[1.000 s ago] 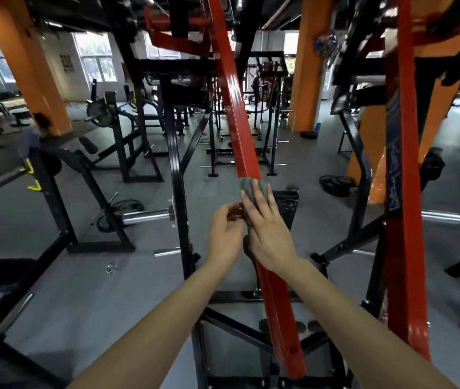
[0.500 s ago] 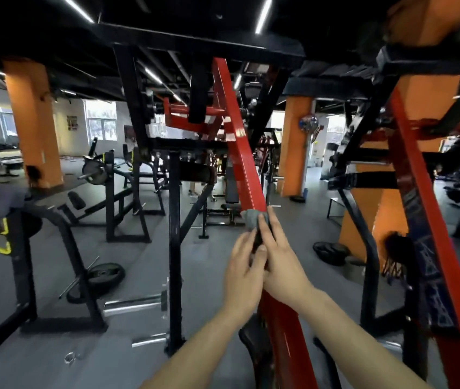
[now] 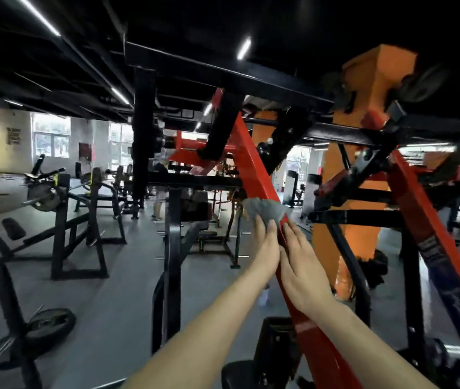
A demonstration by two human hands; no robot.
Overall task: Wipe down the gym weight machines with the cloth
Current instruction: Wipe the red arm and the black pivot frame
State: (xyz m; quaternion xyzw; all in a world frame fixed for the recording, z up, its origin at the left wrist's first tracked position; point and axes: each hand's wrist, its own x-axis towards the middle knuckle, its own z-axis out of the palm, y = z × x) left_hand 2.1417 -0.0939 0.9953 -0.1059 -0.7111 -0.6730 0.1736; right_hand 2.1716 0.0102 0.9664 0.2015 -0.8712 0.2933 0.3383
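Observation:
A grey cloth (image 3: 265, 208) is wrapped over a slanted red beam (image 3: 254, 169) of the weight machine, in the middle of the view. My left hand (image 3: 264, 248) presses the cloth against the beam's left side with straight fingers. My right hand (image 3: 300, 265) lies flat along the beam's right side, fingertips at the cloth's lower edge. The beam runs between my two palms and continues down to the bottom of the view.
A black upright post (image 3: 174, 248) stands just left of my arms. A second red beam (image 3: 431, 234) slants down at the right, before an orange pillar (image 3: 363, 192). Black frame bars (image 3: 223, 71) cross overhead. A weight plate (image 3: 50, 324) and benches fill the left floor.
Both hands have slid the cloth up the red beam. My head has tilted upward, so the overhead frame and ceiling now fill the top of the view.

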